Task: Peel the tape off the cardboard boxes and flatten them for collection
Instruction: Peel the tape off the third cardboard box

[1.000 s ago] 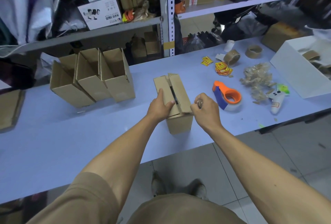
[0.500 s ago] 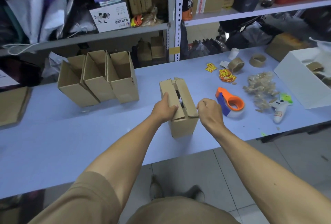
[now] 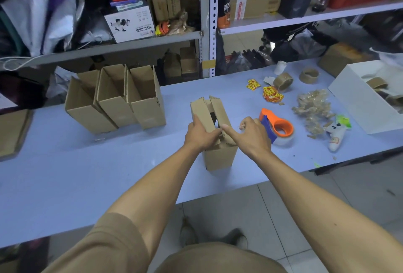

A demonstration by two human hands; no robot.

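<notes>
Three opened boxes (image 3: 115, 100) stand at the bench's (image 3: 65, 163) left. Mid-bench, near the front edge, the left hand (image 3: 201, 134) grips the upright cardboard box's (image 3: 218, 141) left flap; the right hand (image 3: 250, 135) pinches a tape strip, thumb on the right flap. A tape dispenser (image 3: 278, 127) lies just right.

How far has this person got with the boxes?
Not far. Three opened boxes stand at the back left of the table, not flattened. The left hand and right hand are parting the top flaps of a fourth box. Flattening all four remains.
</notes>
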